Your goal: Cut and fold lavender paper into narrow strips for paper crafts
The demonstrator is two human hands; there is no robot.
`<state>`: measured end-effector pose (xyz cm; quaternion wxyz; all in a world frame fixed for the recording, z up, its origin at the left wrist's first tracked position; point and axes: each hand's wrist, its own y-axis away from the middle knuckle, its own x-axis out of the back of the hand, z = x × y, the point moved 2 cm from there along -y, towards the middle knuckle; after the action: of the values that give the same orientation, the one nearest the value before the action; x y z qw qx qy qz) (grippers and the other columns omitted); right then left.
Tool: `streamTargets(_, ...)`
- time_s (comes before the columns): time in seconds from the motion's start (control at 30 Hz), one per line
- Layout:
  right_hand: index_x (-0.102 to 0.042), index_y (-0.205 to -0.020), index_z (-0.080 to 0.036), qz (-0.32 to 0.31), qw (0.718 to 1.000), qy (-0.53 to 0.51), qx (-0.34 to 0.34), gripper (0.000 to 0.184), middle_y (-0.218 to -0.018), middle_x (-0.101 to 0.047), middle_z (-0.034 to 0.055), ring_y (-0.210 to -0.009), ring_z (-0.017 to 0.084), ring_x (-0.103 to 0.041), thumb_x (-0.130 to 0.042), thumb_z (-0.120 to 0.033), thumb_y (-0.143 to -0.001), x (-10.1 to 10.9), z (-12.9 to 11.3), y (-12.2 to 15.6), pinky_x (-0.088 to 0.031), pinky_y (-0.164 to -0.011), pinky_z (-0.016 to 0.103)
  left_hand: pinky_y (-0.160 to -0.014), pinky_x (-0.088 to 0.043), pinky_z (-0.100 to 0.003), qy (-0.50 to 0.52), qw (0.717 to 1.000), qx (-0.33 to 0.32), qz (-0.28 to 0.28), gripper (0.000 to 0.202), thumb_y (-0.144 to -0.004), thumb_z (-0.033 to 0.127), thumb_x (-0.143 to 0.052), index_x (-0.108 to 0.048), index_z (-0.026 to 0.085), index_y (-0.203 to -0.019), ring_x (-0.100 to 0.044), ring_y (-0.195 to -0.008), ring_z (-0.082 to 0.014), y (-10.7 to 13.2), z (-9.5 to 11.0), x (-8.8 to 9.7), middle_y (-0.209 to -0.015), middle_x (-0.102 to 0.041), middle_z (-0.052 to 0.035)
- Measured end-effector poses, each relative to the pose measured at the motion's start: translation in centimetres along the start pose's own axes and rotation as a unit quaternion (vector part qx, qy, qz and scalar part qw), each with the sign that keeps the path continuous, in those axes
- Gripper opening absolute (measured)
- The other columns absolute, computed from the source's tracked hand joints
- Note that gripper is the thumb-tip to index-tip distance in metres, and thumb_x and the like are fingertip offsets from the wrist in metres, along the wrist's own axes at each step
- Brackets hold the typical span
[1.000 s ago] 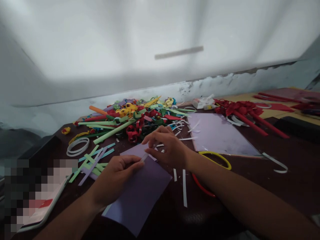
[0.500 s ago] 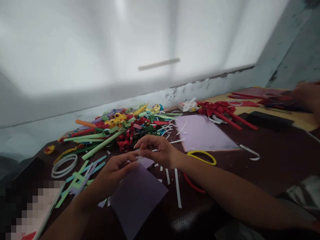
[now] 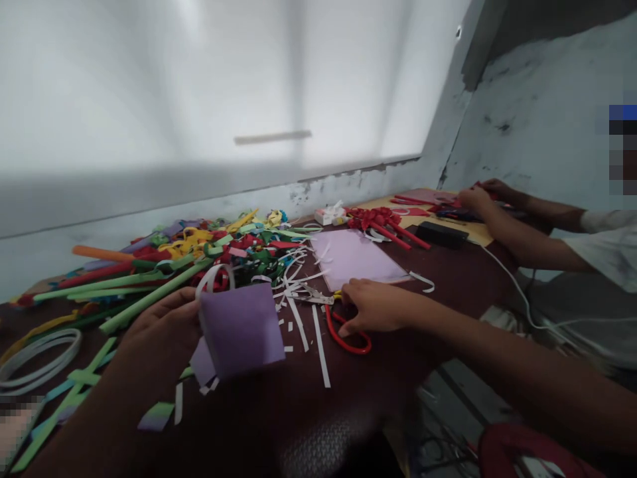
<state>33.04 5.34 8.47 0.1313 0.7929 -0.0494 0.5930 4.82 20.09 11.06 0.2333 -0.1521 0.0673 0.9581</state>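
Observation:
My left hand [image 3: 166, 325] pinches a small purple sheet of paper [image 3: 243, 332] by its left edge, above the dark table. A white paper loop [image 3: 215, 275] curls up at the sheet's top left corner, by my fingertips. My right hand [image 3: 378, 305] is closed around the handles of a pair of scissors [image 3: 357, 349], one handle red and one yellow. Its fingers cover most of the yellow handle. The metal blades point left over white paper strips [image 3: 322, 355]. Just beyond the scissors lies a larger stack of lilac paper [image 3: 355, 255].
A heap of coloured paper strips and curls [image 3: 199, 249] spreads along the wall side. White rings [image 3: 42, 358] lie at far left. Red paper flowers [image 3: 375, 219], a small white box [image 3: 329, 214] and a black case [image 3: 440, 234] stand farther back. Another person's hands [image 3: 480, 196] work at right.
My hands were together on the purple paper. The right hand has left it and moved right to the scissors, while the left keeps the paper, now lifted. The view has swung right.

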Motion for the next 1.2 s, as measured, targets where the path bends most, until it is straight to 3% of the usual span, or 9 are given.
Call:
streamTargets(0.13, -0.060, -0.116, -0.014, -0.007, 0.999, -0.037, -0.029, 0.050, -0.101, -0.070, 0.0114, -0.085, 0.027, -0.065, -0.078, -0.045, -0.081, -1.4, 0.3, -0.2, -0.042, -0.064, 0.029, -0.060, -0.057, -0.023, -0.019, 0.996, -0.061, -0.059, 0.038, -0.045, 0.026, -0.100, -0.073, 0.013, -0.069, -0.068, -0.062, -0.0169, 1.0, -0.5, -0.3, -0.069, -0.075, -0.0057)
streamTargets(0.3, -0.055, -0.120, -0.013, 0.036, 0.990, -0.130, -0.030, 0.046, -0.106, -0.069, 0.0120, -0.092, 0.027, -0.066, -0.065, -0.041, -0.085, -1.5, 0.3, 2.6, -0.048, -0.075, 0.032, -0.062, -0.058, -0.027, -0.031, 0.988, -0.085, -0.122, 0.035, -0.055, 0.035, -0.097, -0.077, 0.014, -0.073, -0.069, -0.068, -0.0184, 2.6, 0.0, -0.2, -0.082, -0.080, -0.0085)
streamTargets(0.43, -0.062, -0.114, -0.019, 0.019, 0.928, -0.364, 0.079, 0.053, -0.107, -0.067, 0.0102, -0.100, 0.028, -0.063, -0.066, -0.062, -0.083, -1.1, -0.7, 5.8, -0.051, -0.080, 0.033, -0.058, -0.055, -0.023, -0.060, 0.985, -0.102, -0.124, 0.035, -0.052, 0.041, -0.098, -0.077, 0.016, -0.062, -0.068, -0.065, -0.0160, 3.4, 0.6, 0.0, -0.085, -0.082, -0.0090)
streamTargets(0.5, -0.064, -0.109, -0.019, -0.012, 0.903, -0.405, 0.140, 0.061, -0.097, -0.064, 0.0070, -0.087, 0.024, -0.060, -0.073, -0.071, -0.078, -0.8, -2.0, 7.1, -0.048, -0.073, 0.030, -0.054, -0.053, -0.023, -0.068, 0.986, -0.096, -0.121, 0.035, -0.048, 0.042, -0.099, -0.076, 0.017, -0.057, -0.067, -0.060, -0.0151, 3.5, 0.6, 0.2, -0.081, -0.082, -0.0080)
streamTargets(0.63, -0.065, -0.096, -0.016, -0.089, 0.884, -0.416, 0.196, 0.061, -0.084, -0.055, 0.0026, -0.071, 0.015, -0.047, -0.077, -0.072, -0.075, -0.6, -5.8, 8.3, -0.039, -0.062, 0.024, -0.053, -0.052, -0.023, -0.077, 0.983, -0.083, -0.147, 0.035, -0.048, 0.042, -0.099, -0.074, 0.019, -0.054, -0.068, -0.059, -0.0155, 3.6, 0.5, 0.3, -0.082, -0.081, -0.0076)
streamTargets(0.77, -0.062, -0.092, -0.015, -0.103, 0.886, -0.421, 0.165, 0.052, -0.079, -0.050, -0.0008, -0.068, 0.012, -0.040, -0.080, -0.061, -0.077, -0.7, -8.7, 8.1, -0.034, -0.059, 0.022, -0.058, -0.053, -0.024, -0.079, 0.980, -0.082, -0.164, 0.036, -0.047, 0.042, -0.099, -0.073, 0.018, -0.053, -0.070, -0.066, -0.0171, 4.0, 0.5, 0.1, -0.082, -0.081, -0.0084)
streamTargets(0.87, -0.062, -0.088, -0.016, -0.097, 0.888, -0.421, 0.161, 0.046, -0.080, -0.051, -0.0007, -0.070, 0.013, -0.042, -0.082, -0.054, -0.075, -0.5, -9.8, 7.4, -0.035, -0.059, 0.022, -0.061, -0.054, -0.025, -0.084, 0.981, -0.077, -0.158, 0.038, -0.043, 0.043, -0.100, -0.073, 0.018, -0.053, -0.069, -0.067, -0.0168, 4.3, 0.3, 0.1, -0.080, -0.079, -0.0072)
streamTargets(1.0, -0.066, -0.087, -0.017, -0.087, 0.896, -0.404, 0.161, 0.041, -0.077, -0.053, -0.0010, -0.068, 0.014, -0.043, -0.084, -0.051, -0.074, 0.0, -10.8, 6.0, -0.034, -0.055, 0.021, -0.054, -0.049, -0.022, -0.095, 0.982, -0.042, -0.158, 0.035, -0.047, 0.042, -0.099, -0.078, 0.019, -0.062, -0.060, -0.053, -0.0111, 4.5, 0.1, 0.2, -0.063, -0.073, -0.0035)
streamTargets(1.2, -0.063, -0.074, -0.017, -0.070, 0.911, -0.353, 0.201, 0.040, -0.068, -0.049, -0.0016, -0.064, 0.013, -0.043, -0.080, -0.054, -0.078, 0.1, -11.8, 4.8, -0.033, -0.051, 0.021, -0.054, -0.049, -0.021, -0.121, 0.974, -0.045, -0.187, 0.037, -0.052, 0.045, -0.095, -0.082, 0.015, -0.069, -0.066, -0.059, -0.0154, 4.5, 0.1, 0.2, -0.071, -0.077, -0.0091)
